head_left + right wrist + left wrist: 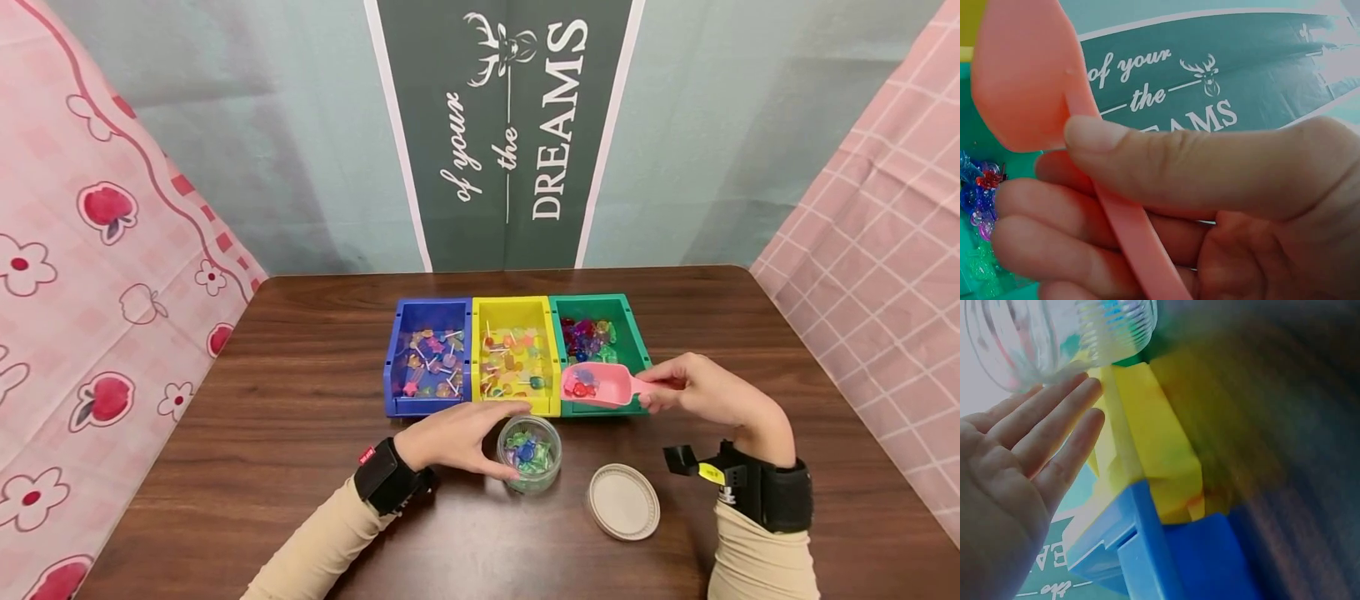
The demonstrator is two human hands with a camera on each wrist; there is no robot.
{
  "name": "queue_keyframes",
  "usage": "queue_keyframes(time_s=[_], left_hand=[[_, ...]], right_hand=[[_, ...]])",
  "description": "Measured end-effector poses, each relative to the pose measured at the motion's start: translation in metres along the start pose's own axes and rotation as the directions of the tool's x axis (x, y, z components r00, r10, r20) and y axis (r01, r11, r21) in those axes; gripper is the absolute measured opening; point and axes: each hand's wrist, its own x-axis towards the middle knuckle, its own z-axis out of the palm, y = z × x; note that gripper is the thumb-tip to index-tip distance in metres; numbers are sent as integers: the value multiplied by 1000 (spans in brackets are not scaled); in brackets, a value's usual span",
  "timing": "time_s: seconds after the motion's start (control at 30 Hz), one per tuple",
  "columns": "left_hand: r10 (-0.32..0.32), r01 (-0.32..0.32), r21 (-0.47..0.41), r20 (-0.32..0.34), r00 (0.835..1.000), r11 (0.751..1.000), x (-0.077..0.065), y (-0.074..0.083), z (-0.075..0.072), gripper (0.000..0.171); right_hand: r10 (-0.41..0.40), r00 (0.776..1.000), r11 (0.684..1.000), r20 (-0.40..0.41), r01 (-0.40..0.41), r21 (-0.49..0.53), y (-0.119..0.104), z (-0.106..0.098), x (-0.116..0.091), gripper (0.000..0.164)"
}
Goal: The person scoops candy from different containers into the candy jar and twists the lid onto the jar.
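My right hand [690, 387] pinches the handle of a pink scoop [617, 385], its thumb [1104, 134] lying along the top. Red and bluish see-through pieces [581, 383] lie in the scoop, which is over the front of the green bin [636, 333]. My left hand [461, 433] spreads beside a clear ribbed jar [551, 479], thumb at its near side and forefinger at the far rim. In the left wrist view the other fingers [1054, 437] are nearly straight, tips right at the jar's wall. Green and blue see-through pieces [528, 454] show inside the jar.
A blue bin [392, 367] and a yellow bin [557, 367] adjoin the green one, both with small stick-like and star-shaped charms. Colourful clear pieces [588, 333] lie in the green bin. A round pale lid [624, 502] lies right of the jar on the brown table [315, 358].
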Motion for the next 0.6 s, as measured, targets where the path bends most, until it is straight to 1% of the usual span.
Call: queue_keyframes(time_s=[0.1,0.17,0.23,0.43,0.6], left_hand=[[15,-15,24,-18,1000,1000,1,0,3,87],[19,-19,25,-24,1000,1000,1,0,4,86],[16,-16,4,-21,1000,1000,1,0,4,86],[9,-8,-97,8,1000,995,4,-2,5,82],[2,1,-131,27,1000,991,4,-2,6,79]], right_hand=[[-29,999,999,43,27,39,-4,1,0,28],[-57,996,997,69,53,53,-6,3,2,27],[-85,993,995,88,79,66,-7,5,4,25],[-158,978,984,137,145,101,-7,11,11,21],[-192,965,978,180,172,118,-7,12,12,16]])
